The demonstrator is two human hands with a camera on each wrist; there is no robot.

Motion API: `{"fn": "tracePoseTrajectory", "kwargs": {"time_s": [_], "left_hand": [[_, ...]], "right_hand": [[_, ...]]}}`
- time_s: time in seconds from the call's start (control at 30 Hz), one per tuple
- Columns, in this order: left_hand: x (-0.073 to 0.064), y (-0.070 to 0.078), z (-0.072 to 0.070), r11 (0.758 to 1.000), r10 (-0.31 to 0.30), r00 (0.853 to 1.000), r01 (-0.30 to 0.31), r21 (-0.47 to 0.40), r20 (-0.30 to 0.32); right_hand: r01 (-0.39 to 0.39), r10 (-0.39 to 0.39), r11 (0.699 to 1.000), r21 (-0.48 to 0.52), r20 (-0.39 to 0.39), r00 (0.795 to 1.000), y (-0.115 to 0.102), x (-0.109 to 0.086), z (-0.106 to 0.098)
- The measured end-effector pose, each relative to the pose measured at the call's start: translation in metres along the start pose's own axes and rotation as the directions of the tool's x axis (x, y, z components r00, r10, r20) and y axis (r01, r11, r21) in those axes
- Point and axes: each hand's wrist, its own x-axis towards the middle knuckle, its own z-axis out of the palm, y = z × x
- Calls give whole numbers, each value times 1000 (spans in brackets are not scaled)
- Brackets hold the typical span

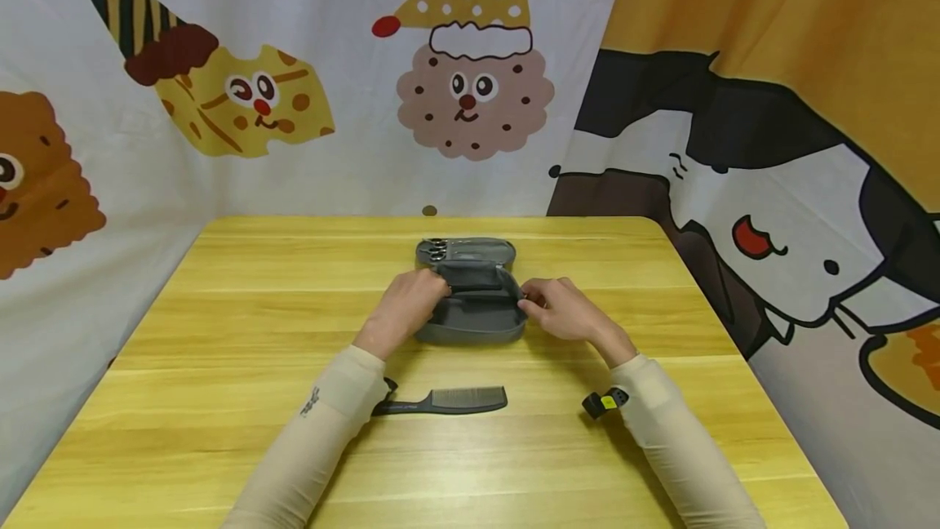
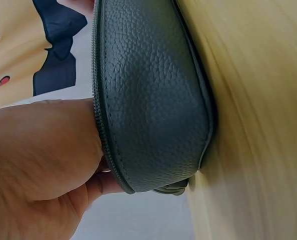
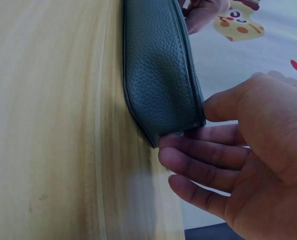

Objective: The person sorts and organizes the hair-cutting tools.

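A grey zippered case (image 1: 470, 335) lies unfolded at the middle of the table, its lid leaning back behind the tray part. Small metal scissors (image 1: 436, 250) sit in the left of the lid. My left hand (image 1: 404, 308) grips the left side of the case, its fingertips hidden behind the rim. At the right side, my right hand (image 1: 561, 308) pinches the zipped edge between thumb and fingers. Pebbled grey leather of the case (image 2: 153, 95) fills the left wrist view. Seen from the right wrist, the thumb lies on the zip of the case (image 3: 161, 75), with fingers bent beneath its corner.
A black comb (image 1: 466, 402) with a handle lies nearer to me, its handle end partly covered by the left sleeve. The wooden table (image 1: 558, 464) meets a curtain (image 1: 308, 186) with printed cartoon figures at its back edge.
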Motion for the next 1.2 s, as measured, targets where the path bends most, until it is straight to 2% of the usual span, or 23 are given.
{"fn": "tracePoseTrajectory", "kwargs": {"time_s": [0.4, 0.63, 0.67, 0.73, 0.77, 0.87, 0.9, 1.0, 1.07, 1.17, 1.2], "left_hand": [[9, -1, 4, 996, -53, 996, 58, -68, 75], [13, 3, 6, 989, -126, 990, 131, -66, 70], [17, -5, 24, 989, -129, 990, 132, -64, 47], [19, -4, 26, 986, -152, 987, 154, -66, 46], [19, -4, 28, 986, -153, 988, 154, -61, 25], [26, -16, 60, 988, -150, 987, 149, -30, -55], [25, -12, 55, 987, -158, 986, 157, -23, -59], [30, -20, 80, 987, -160, 981, 162, 7, -113], [26, -12, 68, 984, -175, 979, 176, 7, -109], [18, 5, 39, 981, -193, 976, 195, 3, -105], [16, 8, 34, 981, -194, 974, 196, 5, -115]], "right_hand": [[-15, 15, 1000, -7, -14, 1000, -4, -3, -1], [-10, 9, 1000, -16, -10, 1000, -3, -2, 0], [-11, 11, 1000, -17, -10, 1000, -3, -1, 0], [-12, 12, 1000, -18, -13, 1000, -4, -1, 0], [-12, 12, 1000, -18, -13, 1000, -4, 0, 0], [-11, 11, 1000, -18, -13, 1000, -5, -1, -1], [-11, 10, 1000, -17, -12, 1000, -5, -1, -1], [-11, 11, 1000, -20, -9, 1000, -4, -1, -1], [-12, 12, 1000, -22, -8, 1000, -4, -1, -1], [-13, 13, 1000, -21, -7, 1000, -4, -1, -1], [-14, 14, 1000, -20, -7, 1000, -4, -1, 0]]}}
